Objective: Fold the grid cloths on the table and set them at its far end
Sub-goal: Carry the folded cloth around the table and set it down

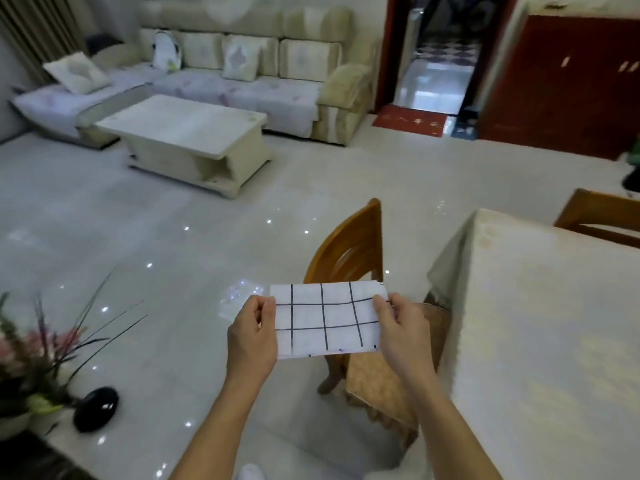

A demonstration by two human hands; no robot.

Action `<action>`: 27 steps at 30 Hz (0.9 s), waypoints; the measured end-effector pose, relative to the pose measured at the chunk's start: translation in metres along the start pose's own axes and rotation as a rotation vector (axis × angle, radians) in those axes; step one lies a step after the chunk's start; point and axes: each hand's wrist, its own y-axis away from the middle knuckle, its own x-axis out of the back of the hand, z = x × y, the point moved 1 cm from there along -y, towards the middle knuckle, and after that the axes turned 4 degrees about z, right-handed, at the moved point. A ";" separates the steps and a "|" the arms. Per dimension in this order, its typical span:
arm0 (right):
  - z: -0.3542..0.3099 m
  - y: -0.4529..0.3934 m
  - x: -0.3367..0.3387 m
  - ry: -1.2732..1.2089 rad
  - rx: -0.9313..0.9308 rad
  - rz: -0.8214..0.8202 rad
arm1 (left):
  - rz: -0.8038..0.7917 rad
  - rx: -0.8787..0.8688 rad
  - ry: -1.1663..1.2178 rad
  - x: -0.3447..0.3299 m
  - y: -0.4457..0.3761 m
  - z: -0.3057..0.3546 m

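A white cloth with a black grid [325, 320] is folded into a small rectangle and held up in the air in front of me, left of the table. My left hand [251, 337] pinches its left edge. Its right edge is pinched by my right hand [403, 330]. The table [540, 323], covered in a pale cloth, stretches along the right side. No other grid cloth shows on the visible part of it.
A wooden chair [349, 251] with a patterned seat stands pushed against the table's left side, below the held cloth. Another chair [602, 216] is at the table's far end. A flower pot [31, 362] and a black object [95, 408] are at the lower left.
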 end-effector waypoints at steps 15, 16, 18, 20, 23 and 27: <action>-0.116 0.003 -0.236 0.046 0.088 -0.140 | 0.108 0.068 -0.027 0.160 -0.162 -0.107; -0.119 0.002 -0.245 0.045 0.089 -0.146 | 0.107 0.070 -0.033 0.166 -0.170 -0.111; -0.126 -0.001 -0.263 0.045 0.098 -0.154 | 0.108 0.066 -0.036 0.175 -0.188 -0.118; -0.132 -0.010 -0.279 0.049 0.098 -0.159 | 0.107 0.062 -0.032 0.180 -0.205 -0.122; -0.139 -0.028 -0.299 0.033 0.115 -0.151 | 0.104 0.068 -0.019 0.180 -0.231 -0.126; -0.145 -0.061 -0.323 0.030 0.125 -0.146 | 0.102 0.050 -0.027 0.171 -0.272 -0.129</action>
